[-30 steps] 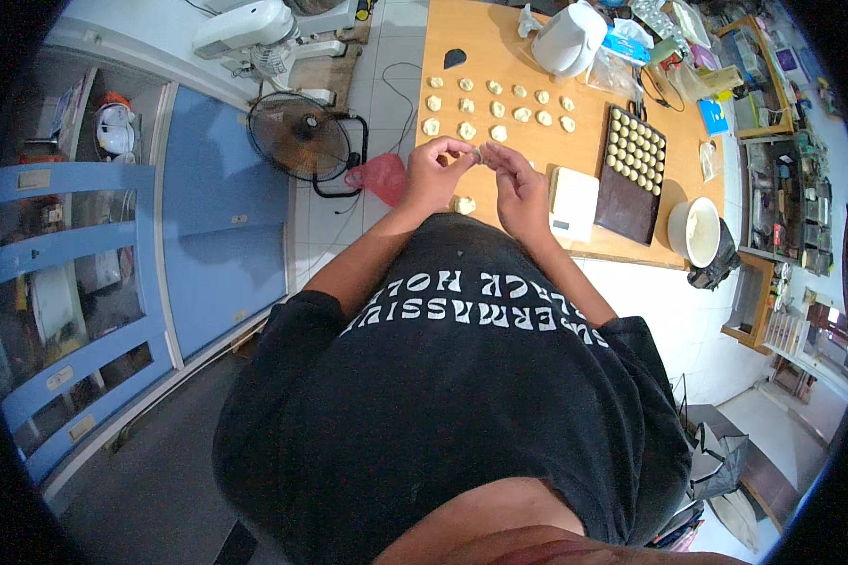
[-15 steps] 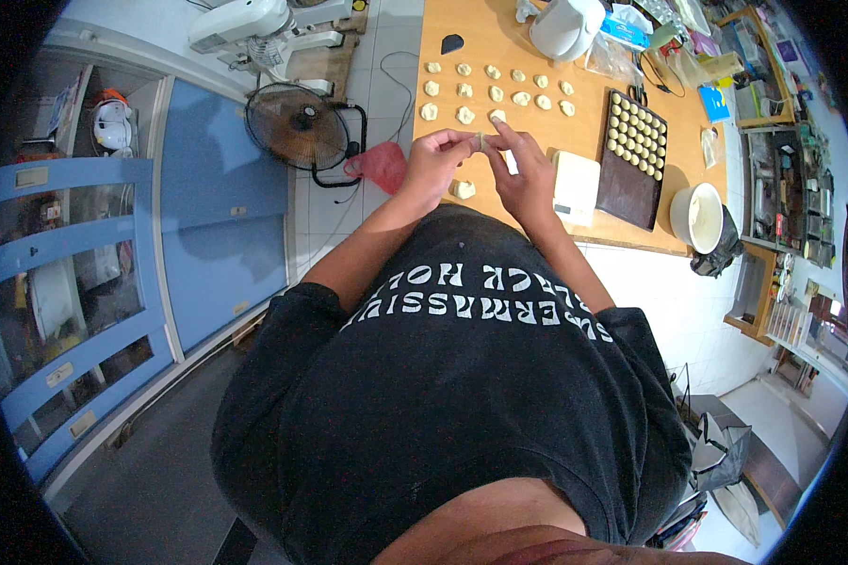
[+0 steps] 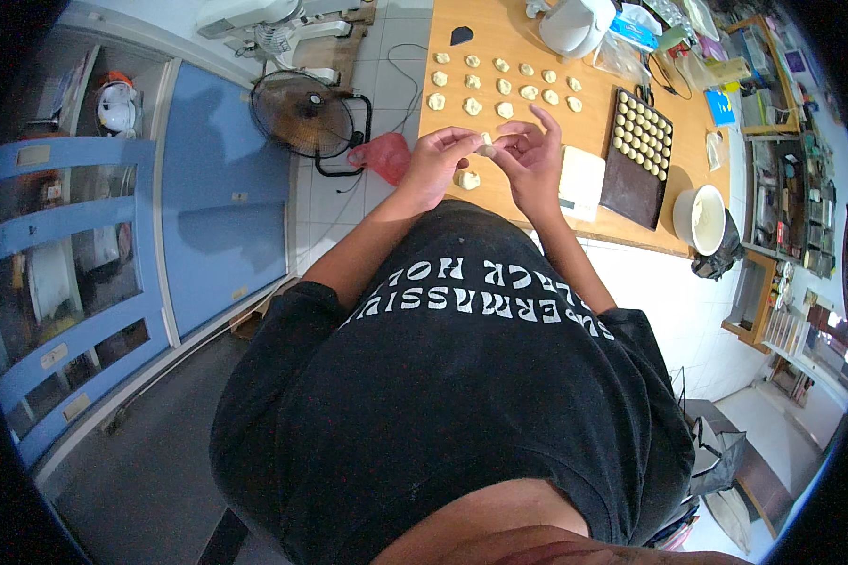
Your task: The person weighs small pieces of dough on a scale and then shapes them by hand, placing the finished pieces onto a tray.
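Note:
A small piece of pale dough (image 3: 486,141) is pinched between my two hands above the near edge of the wooden table. My left hand (image 3: 436,162) holds it by thumb and forefinger. From the other side, my right hand (image 3: 534,165) grips it with the thumb and a finger, its other fingers raised. Just below them, a lump of dough (image 3: 467,180) lies near the table's edge. Beyond my hands, several flattened dough pieces (image 3: 473,82) are laid out in rough rows. To the right, a dark baking tray (image 3: 630,193) carries several round dough balls (image 3: 643,132) over its far part.
A white flat kitchen scale (image 3: 582,182) sits between my right hand and the tray. Near the table's right corner stands a white bowl (image 3: 699,218). A dark scraper (image 3: 462,36) lies farther back. On the floor at left are a fan (image 3: 301,113) and a red plastic bag (image 3: 383,157).
My right hand's fingers have lifted and spread, while its thumb stays at the dough. More of the dough shows between the hands. The whole view has shifted slightly.

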The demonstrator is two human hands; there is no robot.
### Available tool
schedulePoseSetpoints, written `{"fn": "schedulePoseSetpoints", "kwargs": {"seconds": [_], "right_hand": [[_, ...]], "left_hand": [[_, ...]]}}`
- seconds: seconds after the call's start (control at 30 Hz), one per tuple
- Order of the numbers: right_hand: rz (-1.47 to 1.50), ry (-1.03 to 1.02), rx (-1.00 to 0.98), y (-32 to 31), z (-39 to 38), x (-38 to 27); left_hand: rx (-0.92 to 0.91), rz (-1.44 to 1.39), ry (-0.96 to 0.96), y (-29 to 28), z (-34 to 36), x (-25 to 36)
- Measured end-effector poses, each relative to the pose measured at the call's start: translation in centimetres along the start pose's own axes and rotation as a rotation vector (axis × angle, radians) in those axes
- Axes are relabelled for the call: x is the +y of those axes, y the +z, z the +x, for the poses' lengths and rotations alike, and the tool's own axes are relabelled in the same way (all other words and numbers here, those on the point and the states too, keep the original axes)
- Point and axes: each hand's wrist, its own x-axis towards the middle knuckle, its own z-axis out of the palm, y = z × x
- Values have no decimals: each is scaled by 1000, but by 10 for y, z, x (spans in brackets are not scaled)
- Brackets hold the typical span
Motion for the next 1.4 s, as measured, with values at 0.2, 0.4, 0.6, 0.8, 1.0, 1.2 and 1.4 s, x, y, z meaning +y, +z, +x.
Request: {"fn": "schedulePoseSetpoints", "kwargs": {"seconds": [0.2, 0.4, 0.6, 0.8, 1.0, 1.2, 1.4], "right_hand": [[-443, -165, -61, -14, -13, 8], [-839, -541, -109, -19, -11, 15], [-858, -562, -46, -15, -14, 14], [-828, -455, -3, -20, -18, 17], [-145, 33, 73, -24, -26, 19], [-735, -339, -77, -50, -20, 5], [-517, -83, -20, -105, -18, 11]], "left_hand": [[5, -153, -35, -10, -2, -12], [-25, -118, -67, -12, -4, -16], [-17, 93, -3, -3, -9, -12], [-51, 142, 68, 3, -11, -13], [11, 75, 53, 13, -4, -20], [18, 144, 30, 36, -2, -26], [128, 224, -20, 67, 8, -34]]}}
